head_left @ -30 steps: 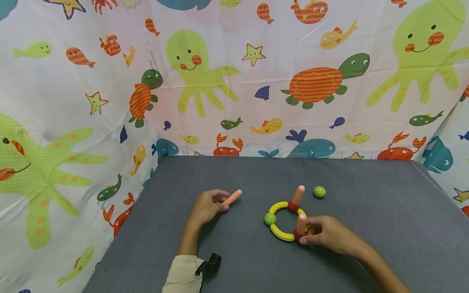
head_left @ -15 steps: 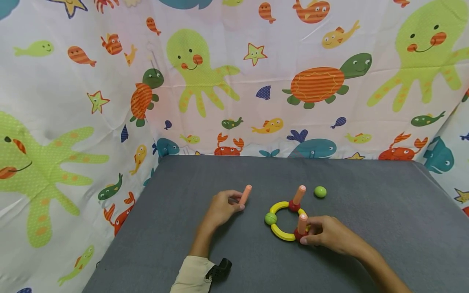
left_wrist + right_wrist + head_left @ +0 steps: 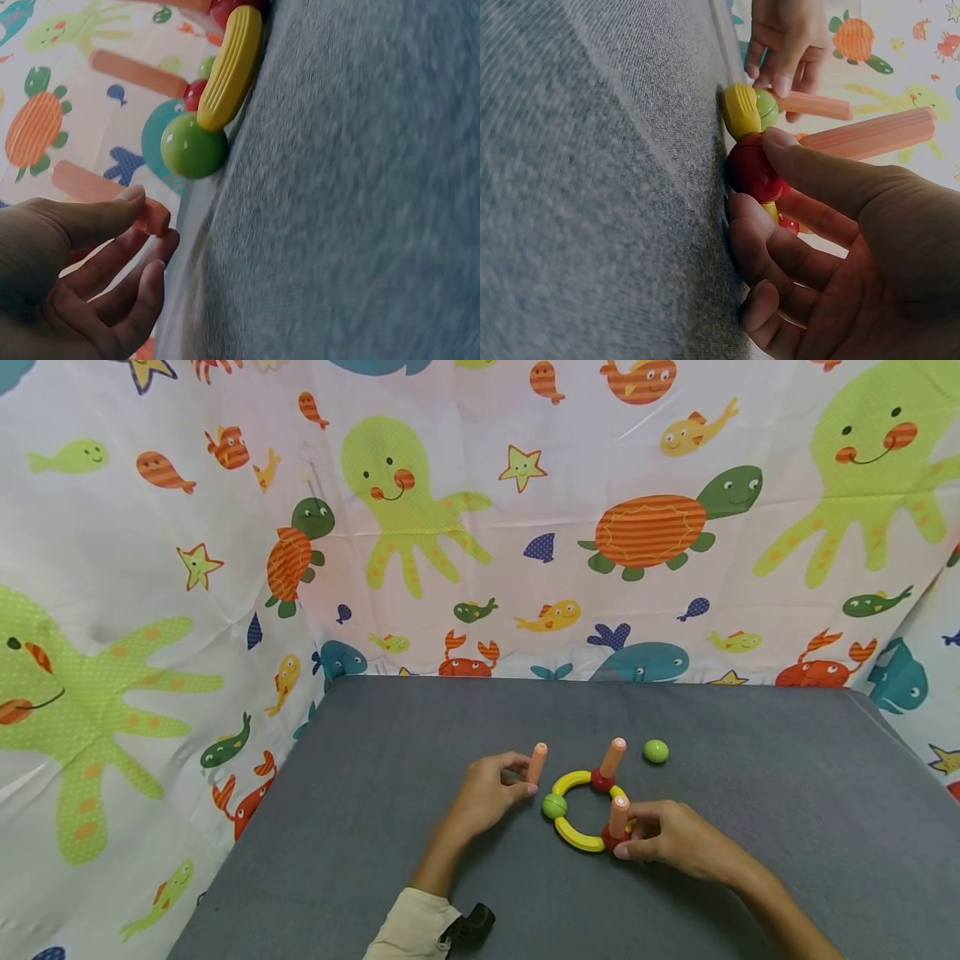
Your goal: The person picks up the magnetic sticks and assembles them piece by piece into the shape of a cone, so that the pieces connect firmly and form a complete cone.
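- One orange stick (image 3: 536,763), upright, pinched in left hand (image 3: 489,793), just left of green ball (image 3: 554,807).
- Right hand (image 3: 671,841) pinches red ball (image 3: 612,840) on ring (image 3: 573,836).

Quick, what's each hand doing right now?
Left hand: pinching a loose orange stick.
Right hand: gripping the red ball of the ring toy.

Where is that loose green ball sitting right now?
In the head view the loose green ball lies alone on the grey table, right of the toy ring's far orange peg and beyond the right hand, touching neither.
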Demonstrator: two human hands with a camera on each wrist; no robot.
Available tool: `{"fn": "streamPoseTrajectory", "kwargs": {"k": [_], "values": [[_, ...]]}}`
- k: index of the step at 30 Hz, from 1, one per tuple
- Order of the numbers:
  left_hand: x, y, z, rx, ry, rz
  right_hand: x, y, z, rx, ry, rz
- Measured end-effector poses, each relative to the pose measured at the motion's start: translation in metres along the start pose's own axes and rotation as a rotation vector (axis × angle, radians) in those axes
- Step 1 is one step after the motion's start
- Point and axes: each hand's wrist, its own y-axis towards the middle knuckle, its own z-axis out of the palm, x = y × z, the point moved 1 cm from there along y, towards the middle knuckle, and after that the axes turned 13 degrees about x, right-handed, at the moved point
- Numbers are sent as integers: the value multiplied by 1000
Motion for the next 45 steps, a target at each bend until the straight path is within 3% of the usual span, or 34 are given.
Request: {"fn": "streamPoseTrajectory", "kwargs": {"k": [18,45], "values": [[-19,1,18,41,-42,109,1,1,1,1,1,1],[-20,-1,23,70,-26,105,-1,-1,-4,30,16,12]]}}
